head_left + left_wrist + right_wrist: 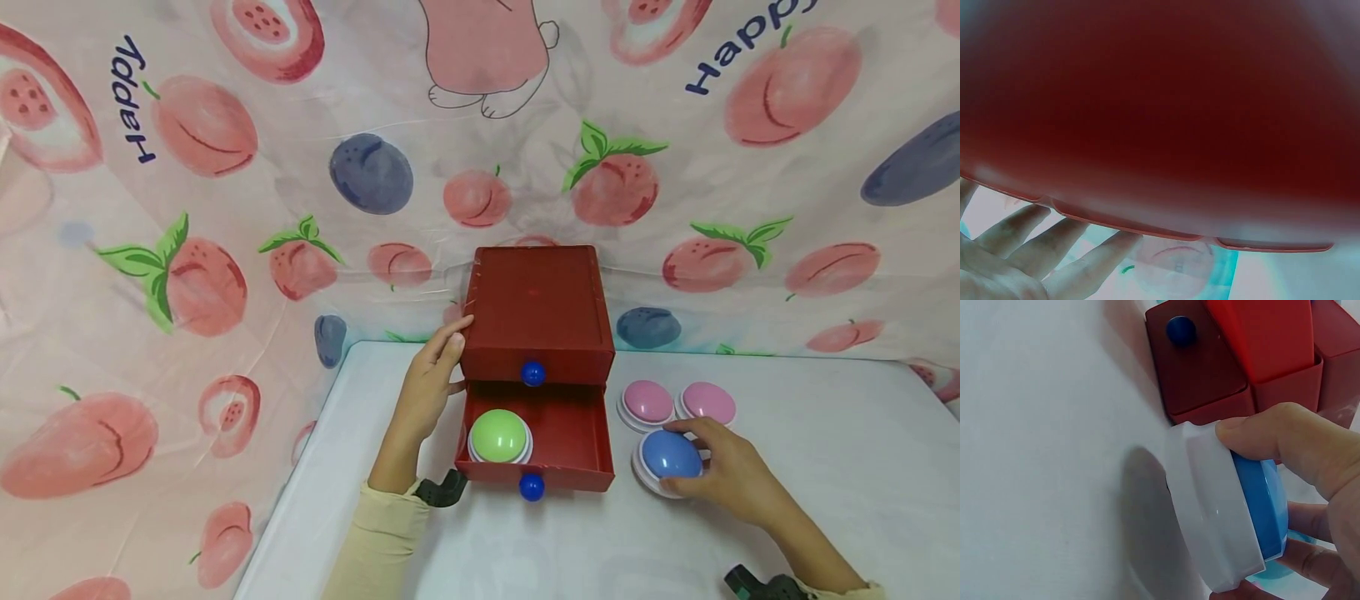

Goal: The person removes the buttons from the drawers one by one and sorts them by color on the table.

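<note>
Your right hand (pixel 723 471) pinches the blue button (pixel 671 452) beside the open drawer (pixel 570 425); your left hand (pixel 422 390), fingers extended, touches the box (pixel 536 300). Green button (pixel 498 435) inside; blue, two pink buttons (pixel 648 402) remain outside.

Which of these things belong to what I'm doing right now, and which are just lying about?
Likely in the job:
blue button, held by your right hand
red drawer box, touched by your left hand
green button, in the open lower drawer

Probably just lying about:
two pink buttons on the white table, untouched
fruit-print cloth behind
</note>
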`<act>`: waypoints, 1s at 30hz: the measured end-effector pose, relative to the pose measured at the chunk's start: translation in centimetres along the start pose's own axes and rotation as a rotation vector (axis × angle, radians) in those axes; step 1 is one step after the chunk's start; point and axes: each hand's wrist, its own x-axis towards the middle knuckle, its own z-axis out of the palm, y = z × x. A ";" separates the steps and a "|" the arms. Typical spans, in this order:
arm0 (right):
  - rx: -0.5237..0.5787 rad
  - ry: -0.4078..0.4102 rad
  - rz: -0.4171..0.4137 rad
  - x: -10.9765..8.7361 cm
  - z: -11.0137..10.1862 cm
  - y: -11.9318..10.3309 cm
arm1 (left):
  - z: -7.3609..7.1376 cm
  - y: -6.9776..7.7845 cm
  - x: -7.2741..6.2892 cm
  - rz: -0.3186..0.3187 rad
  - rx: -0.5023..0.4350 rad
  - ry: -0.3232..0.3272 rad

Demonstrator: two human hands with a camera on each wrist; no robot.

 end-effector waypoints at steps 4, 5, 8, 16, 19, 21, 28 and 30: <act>0.001 0.009 0.000 0.1 0.3 0.3 | 0.0 -0.1 0.0 -0.005 -0.006 0.001; 0.000 0.010 0.001 0.2 0.3 0.4 | 0.0 -0.1 0.0 -0.005 -0.007 0.001; -0.002 0.013 0.003 0.3 0.5 0.5 | 0.0 -0.2 0.1 -0.004 -0.015 -0.001; 0.002 0.001 0.021 0.7 0.8 0.8 | 0.0 -0.2 0.1 0.001 -0.027 -0.004; -0.001 0.000 0.020 0.8 0.8 0.8 | 0.0 -0.2 0.1 0.004 -0.021 -0.003; 0.001 -0.002 0.025 0.9 0.8 0.8 | 0.0 -0.1 0.0 0.005 -0.016 -0.002; 0.001 -0.009 0.018 0.8 1.0 0.9 | 0.0 0.0 0.0 0.003 -0.023 0.005; 0.000 -0.003 0.009 0.8 1.0 1.0 | 0.1 0.1 0.0 0.001 -0.024 0.007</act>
